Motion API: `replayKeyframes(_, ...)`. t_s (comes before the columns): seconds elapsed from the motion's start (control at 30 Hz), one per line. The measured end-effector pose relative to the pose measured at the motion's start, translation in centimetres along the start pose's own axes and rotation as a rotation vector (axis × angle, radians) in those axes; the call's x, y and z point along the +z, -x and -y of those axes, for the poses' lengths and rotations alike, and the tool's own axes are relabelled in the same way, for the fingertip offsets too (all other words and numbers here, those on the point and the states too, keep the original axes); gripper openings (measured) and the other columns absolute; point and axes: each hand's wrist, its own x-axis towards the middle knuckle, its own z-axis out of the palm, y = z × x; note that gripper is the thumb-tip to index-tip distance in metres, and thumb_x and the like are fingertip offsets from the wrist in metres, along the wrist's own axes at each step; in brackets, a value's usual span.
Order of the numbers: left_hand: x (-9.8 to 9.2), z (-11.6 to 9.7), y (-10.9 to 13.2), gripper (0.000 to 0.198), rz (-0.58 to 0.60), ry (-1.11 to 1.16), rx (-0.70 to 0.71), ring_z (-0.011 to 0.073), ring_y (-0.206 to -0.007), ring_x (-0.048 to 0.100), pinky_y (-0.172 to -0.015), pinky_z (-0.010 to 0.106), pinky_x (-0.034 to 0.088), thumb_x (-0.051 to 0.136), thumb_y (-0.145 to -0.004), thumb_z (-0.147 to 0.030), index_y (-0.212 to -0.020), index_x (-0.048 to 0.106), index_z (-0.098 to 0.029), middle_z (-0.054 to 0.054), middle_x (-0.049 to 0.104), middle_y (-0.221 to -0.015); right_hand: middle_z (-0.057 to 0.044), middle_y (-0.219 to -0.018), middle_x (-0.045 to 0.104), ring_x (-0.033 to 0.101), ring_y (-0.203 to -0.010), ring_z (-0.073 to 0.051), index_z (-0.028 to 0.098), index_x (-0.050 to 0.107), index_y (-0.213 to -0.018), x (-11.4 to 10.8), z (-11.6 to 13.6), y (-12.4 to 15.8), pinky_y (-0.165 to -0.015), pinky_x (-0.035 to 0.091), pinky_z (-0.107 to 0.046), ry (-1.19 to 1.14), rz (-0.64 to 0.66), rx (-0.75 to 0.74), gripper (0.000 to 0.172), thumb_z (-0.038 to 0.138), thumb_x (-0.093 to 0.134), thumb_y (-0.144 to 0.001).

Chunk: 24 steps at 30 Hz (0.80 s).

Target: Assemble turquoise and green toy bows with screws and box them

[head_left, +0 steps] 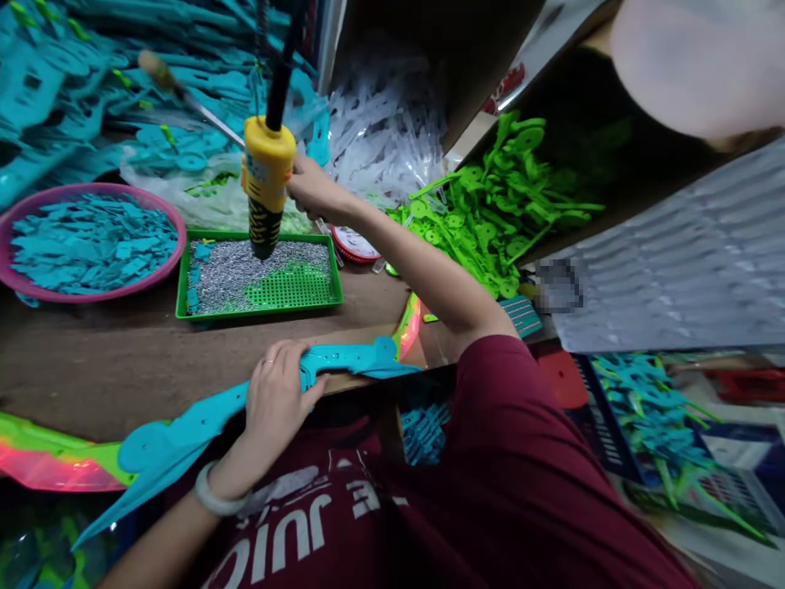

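My left hand (277,394) is closed over a long teal plastic toy part (343,360) that lies along the near edge of the brown table (110,360). My right hand (307,186) reaches forward and grips a yellow and black powered screwdriver (265,184) hanging from a black cable. The tool's tip is down in a green tray (294,288) holding a heap of small silver screws (233,274).
A pink bowl (91,241) of small teal pieces sits at the left. Teal parts (91,74) pile up behind, white parts (383,123) at centre back, green parts (496,196) to the right. A crate of teal parts (650,409) stands low at the right.
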Motion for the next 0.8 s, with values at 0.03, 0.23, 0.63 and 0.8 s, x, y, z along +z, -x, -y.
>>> replayKeyframes(0.03,0.0,0.0,0.0,0.032,0.002,0.009,-0.009,0.0335,-0.104,0.065,-0.078,0.044,0.056,0.064,-0.088,-0.028,-0.115,0.055,-0.015,0.016,0.067,-0.108,0.015,-0.069,0.037,0.037,-0.050,0.007,0.008,0.045,-0.105,-0.7,0.4,1.9,-0.057,0.028,-0.008,-0.039,-0.017,0.035,0.023,0.022,0.027,-0.101)
replayKeyframes(0.23,-0.2,0.7,-0.8,0.029,0.041,0.019,0.094,0.0336,-0.104,0.065,-0.078,0.043,0.055,0.064,-0.087,-0.028,-0.112,0.059,-0.014,0.014,0.070,-0.105,0.009,-0.066,0.048,0.047,-0.048,-0.006,0.023,0.048,-0.106,-4.6,-0.3,18.3,-0.044,0.041,-0.016,-0.174,-0.428,-0.017,0.016,0.024,0.052,-0.090)
replayKeyframes(0.63,0.2,1.5,-1.3,0.032,-0.025,-0.043,0.293,0.0307,-0.098,0.068,-0.076,0.041,0.053,0.048,-0.099,-0.037,-0.111,0.068,-0.015,0.011,0.074,-0.109,0.003,-0.071,0.054,0.044,-0.048,-0.010,0.025,0.043,-0.151,-3.9,-8.9,37.5,-0.043,0.040,-0.021,0.081,-0.758,0.376,0.058,0.037,0.048,-0.095)
replayKeyframes(0.8,0.1,1.4,-1.4,0.030,-0.059,-0.046,0.303,0.0301,-0.093,0.070,-0.074,0.041,0.055,0.047,-0.099,-0.037,-0.109,0.068,-0.018,0.010,0.074,-0.107,-0.006,-0.086,0.071,0.061,-0.065,-0.016,0.016,0.055,-0.144,-3.7,-11.4,36.5,-0.062,0.051,-0.027,0.286,-0.585,0.386,0.055,0.032,0.047,-0.093)
